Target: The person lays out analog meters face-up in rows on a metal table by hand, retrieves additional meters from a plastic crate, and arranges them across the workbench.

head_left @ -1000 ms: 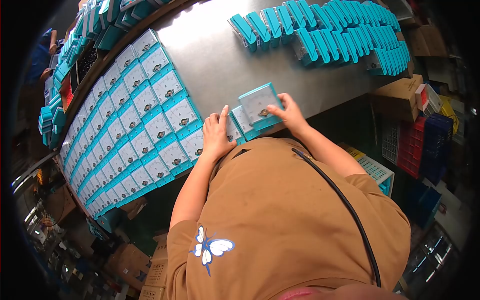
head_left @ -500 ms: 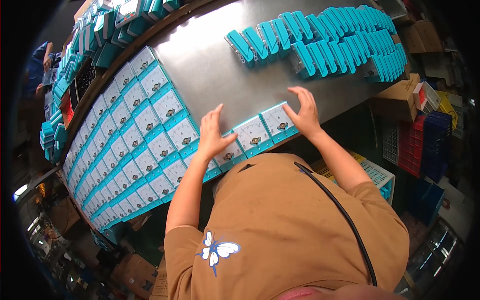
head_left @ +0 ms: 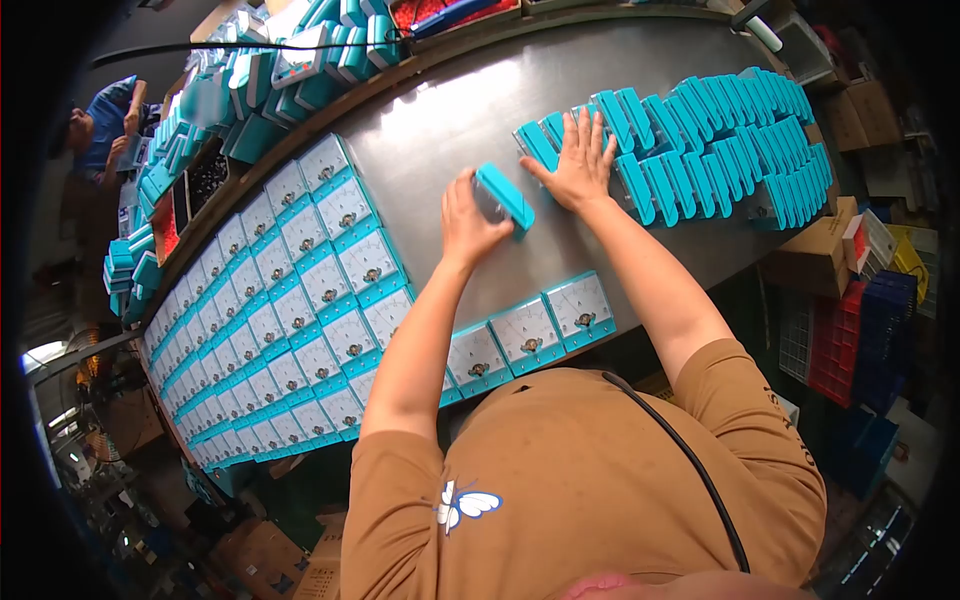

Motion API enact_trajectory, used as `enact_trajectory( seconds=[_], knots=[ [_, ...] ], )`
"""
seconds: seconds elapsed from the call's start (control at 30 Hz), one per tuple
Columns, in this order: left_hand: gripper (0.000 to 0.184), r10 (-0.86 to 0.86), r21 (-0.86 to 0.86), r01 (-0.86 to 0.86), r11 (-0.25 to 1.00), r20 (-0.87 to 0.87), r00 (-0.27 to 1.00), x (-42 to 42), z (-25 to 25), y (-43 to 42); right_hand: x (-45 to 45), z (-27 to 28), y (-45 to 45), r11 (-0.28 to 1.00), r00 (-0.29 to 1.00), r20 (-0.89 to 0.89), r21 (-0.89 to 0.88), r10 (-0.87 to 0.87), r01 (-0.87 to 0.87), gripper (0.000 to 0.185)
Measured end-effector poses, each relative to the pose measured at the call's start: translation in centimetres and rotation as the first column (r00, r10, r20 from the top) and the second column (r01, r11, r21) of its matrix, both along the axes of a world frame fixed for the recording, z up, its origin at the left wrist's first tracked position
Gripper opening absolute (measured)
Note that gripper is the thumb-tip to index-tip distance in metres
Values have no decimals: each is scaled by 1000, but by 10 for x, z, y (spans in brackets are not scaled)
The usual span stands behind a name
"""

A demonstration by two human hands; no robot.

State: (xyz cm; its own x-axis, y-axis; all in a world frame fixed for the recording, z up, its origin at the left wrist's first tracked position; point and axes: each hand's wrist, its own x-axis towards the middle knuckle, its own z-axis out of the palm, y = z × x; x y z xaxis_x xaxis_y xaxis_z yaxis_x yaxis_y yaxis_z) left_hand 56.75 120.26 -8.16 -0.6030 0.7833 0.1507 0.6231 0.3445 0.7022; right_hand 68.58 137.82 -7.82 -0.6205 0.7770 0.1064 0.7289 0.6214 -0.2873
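Observation:
My left hand is curled around an analog panel meter with a teal housing, tilted on its edge above the metal table; its dial is turned out of sight. My right hand reaches over the near end of a block of similar standing meters. Its fingers are spread and touch or hover just over the teal backs; which, I cannot tell. Closer to my body, a short row of meters lies face up, white dials showing.
Many face-up meters cover the left of the metal table. A shelf behind holds piled teal meters and red parts. A person sits far left. Cardboard boxes and red crates stand at right.
Both hands have moved away from the front row toward the standing meters. The left has taken hold of one meter; the right has come over the block. The view has shifted slightly.

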Motion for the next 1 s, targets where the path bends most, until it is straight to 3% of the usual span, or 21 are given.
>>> enact_trajectory(
  seconds=[0.1,0.17,0.2,0.27,0.3,0.33,0.43,0.5,0.57,0.63,0.7,0.8,0.87,0.97,1.0],
  knots=[
    [87,-115,-289,86,954,-86,990,0,50,-59,-4,15,-3,999,992,126,31,-15,11,115],
    [89,-173,-414,111,903,-116,978,3,57,-91,-7,14,-5,999,988,156,54,-10,2,117],
    [91,-216,-484,131,865,-123,969,4,55,-104,-6,18,-10,992,996,83,127,16,-27,111],
    [94,-267,-596,173,784,-71,961,8,45,-122,-6,13,-8,985,988,41,86,148,-151,108],
    [95,-263,-572,169,803,-85,961,12,38,-128,-6,13,-7,974,977,23,70,213,-214,106],
    [95,-257,-546,162,822,-101,961,17,32,-133,-5,16,-8,955,971,27,178,236,-237,104],
    [97,-226,-525,126,842,-129,966,19,21,-139,0,20,-8,969,967,-81,82,241,-235,98],
    [99,-212,-511,101,854,-163,964,22,11,-143,12,20,-21,981,913,-369,-12,173,-191,89],
    [102,-213,-566,106,818,-128,969,23,20,-141,32,27,-48,912,883,-470,-356,14,-204,74],
    [109,-193,-570,93,816,-118,974,22,12,-140,48,-3,-72,551,821,-530,-759,-214,-347,63],
    [116,-183,-586,85,806,-109,977,20,9,-136,60,-18,-100,493,852,-462,-817,-247,-300,54],
    [125,-184,-628,75,774,-111,977,24,8,-133,71,-39,-115,532,878,-389,-824,-279,-196,52],
    [131,-211,-663,71,745,-134,968,26,11,-129,79,-55,-100,599,839,-466,-768,-281,-226,50],
    [120,-232,-689,72,721,-142,962,27,17,-126,96,-56,-60,662,704,-630,-685,-329,-304,46],
    [115,-244,-696,83,713,-136,960,26,17,-123,102,-25,-57,678,707,-593,-702,-386,-218,46]
  ],
)
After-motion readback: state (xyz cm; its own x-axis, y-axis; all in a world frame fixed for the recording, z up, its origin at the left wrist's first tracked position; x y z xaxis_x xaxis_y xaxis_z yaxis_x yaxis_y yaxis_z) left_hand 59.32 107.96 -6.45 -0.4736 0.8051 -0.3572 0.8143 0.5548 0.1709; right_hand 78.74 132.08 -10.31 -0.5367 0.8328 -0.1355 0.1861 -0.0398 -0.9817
